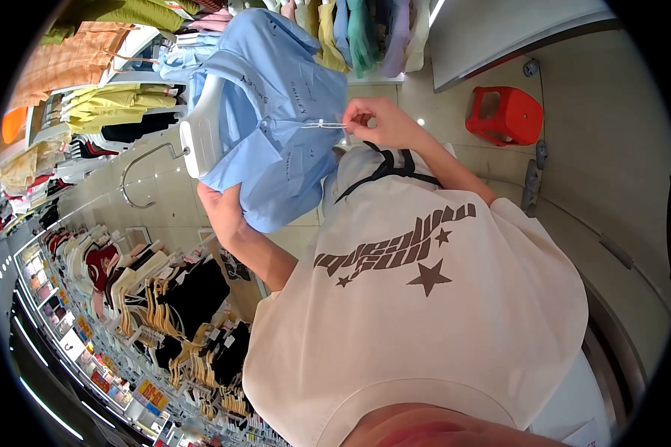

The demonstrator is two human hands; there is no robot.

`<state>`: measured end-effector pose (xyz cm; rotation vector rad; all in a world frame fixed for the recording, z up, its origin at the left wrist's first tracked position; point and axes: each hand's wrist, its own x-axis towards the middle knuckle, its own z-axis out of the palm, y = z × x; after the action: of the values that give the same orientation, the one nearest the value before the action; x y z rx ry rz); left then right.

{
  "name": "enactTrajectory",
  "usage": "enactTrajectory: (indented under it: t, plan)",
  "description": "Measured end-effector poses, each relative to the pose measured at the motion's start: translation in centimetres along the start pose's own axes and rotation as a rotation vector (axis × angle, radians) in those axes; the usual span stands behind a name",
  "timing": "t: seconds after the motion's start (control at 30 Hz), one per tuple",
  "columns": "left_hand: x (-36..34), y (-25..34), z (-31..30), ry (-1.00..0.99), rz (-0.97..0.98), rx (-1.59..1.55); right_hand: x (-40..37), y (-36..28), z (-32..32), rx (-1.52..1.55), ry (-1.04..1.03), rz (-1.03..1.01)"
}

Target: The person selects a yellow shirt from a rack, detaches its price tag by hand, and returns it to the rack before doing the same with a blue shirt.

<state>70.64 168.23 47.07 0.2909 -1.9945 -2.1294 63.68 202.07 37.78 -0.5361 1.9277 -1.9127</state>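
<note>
A light blue shirt (276, 156) with dark lettering is on a white hanger (201, 138), whose metal hook points left, free of any rail. My left hand (218, 197) reaches behind the shirt beside the hanger; cloth hides its fingers. To the right, my right hand (376, 123) is closed, thumb and fingertips pinching the end of a thin white cord (322, 124). That cord runs taut across the shirt front, with a small knot or bow midway. Just below my right hand is a grey, translucent-looking item with black straps (388, 165), partly hidden.
Racks of yellow garments (119, 104) and several coloured clothes (361, 33) stand at upper left and top. Black tops on hangers (194, 298) fill the lower left. A red plastic stool (505, 115) stands on the tiled floor at right, near a grey panel (514, 33).
</note>
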Motion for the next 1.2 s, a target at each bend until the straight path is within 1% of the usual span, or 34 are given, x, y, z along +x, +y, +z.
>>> enactTrajectory:
  t: [0.17,0.27,0.37,0.47,0.57,0.67,0.77,0.83,0.87,0.93,1.0,1.07,1.1,1.13,1.17,1.2]
  plan:
    - [-0.2,0.7,1.0,-0.042,-0.014,0.015,0.2,0.0,-0.2,-0.031,0.008,-0.054]
    - [0.1,0.4,0.3,-0.104,-0.048,0.043,0.4,-0.2,0.2,-0.014,0.039,-0.111]
    - [-0.1,0.8,1.0,-0.128,-0.042,0.1,0.6,-0.3,0.5,-0.089,0.015,-0.11]
    - [-0.4,1.2,1.2,-0.202,-0.088,0.126,0.8,-0.6,0.5,-0.07,0.001,-0.092]
    - [-0.8,1.7,1.2,-0.316,-0.143,0.132,1.2,-2.1,0.3,-0.241,0.216,-0.274]
    - [-0.5,1.3,0.1,-0.474,-0.195,0.176,1.9,-2.4,-0.5,-0.392,0.355,-0.429]
    - [-0.5,0.7,-0.7,-0.591,-0.207,0.227,2.0,-4.0,-1.0,-0.409,0.299,-0.515]
    - [0.0,-0.8,-2.4,-0.649,-0.184,0.269,2.4,-5.7,-0.2,-0.386,0.391,-0.597]
    - [0.2,0.4,-1.0,-0.678,-0.166,0.291,2.5,-6.5,0.0,-0.373,0.438,-0.639]
    - [-0.1,2.8,0.9,-0.742,-0.206,0.27,3.1,-7.4,-0.9,-0.618,0.449,-0.703]
    - [1.2,2.3,-0.3,-0.966,-0.147,0.449,3.1,-7.1,-2.1,-0.801,0.354,-0.665]
    - [1.7,2.7,0.2,-1.011,-0.191,0.472,2.7,-6.4,-3.9,-0.917,0.156,-0.526]
    - [1.9,3.1,0.5,-1.033,-0.214,0.484,2.8,-6.1,-4.6,-0.892,0.099,-0.478]
    - [1.7,3.6,1.3,-0.966,-0.092,0.431,2.9,-6.0,-5.2,-0.865,0.041,-0.429]
    - [1.9,3.5,1.2,-0.839,-0.091,0.513,3.0,-5.8,-5.5,-0.84,-0.016,-0.382]
    - [2.1,3.2,0.8,-0.71,-0.088,0.592,3.0,-5.5,-5.5,-0.842,0.021,-0.378]
